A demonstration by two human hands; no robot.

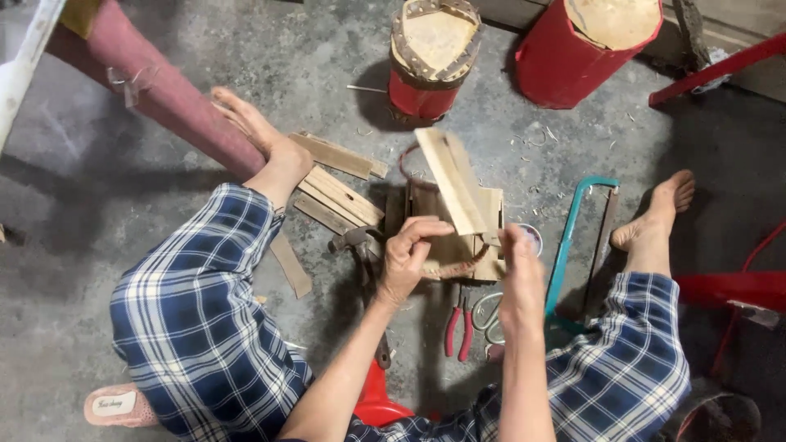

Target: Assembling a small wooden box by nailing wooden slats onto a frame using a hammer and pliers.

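My left hand (408, 255) pinches a small wooden frame (458, 237) built of pale slats, held above the floor between my knees. A long slat (448, 178) sticks up and away from it. My right hand (519, 274) grips the frame's right side, fingers closed on it. A thin reddish strip (458, 268) curves between the two hands along the frame's lower edge. Directly under the hands lie a hammer (360, 242) and red-handled pliers (458, 326).
Loose wooden slats (337, 193) lie by my left foot. A teal hacksaw (577, 237) rests by my right leg, scissors (490, 319) beside the pliers. Two red drums (432, 57) (585, 45) stand ahead on the concrete floor. A pink roll (155, 90) lies left, a pink slipper (115, 405) lower left.
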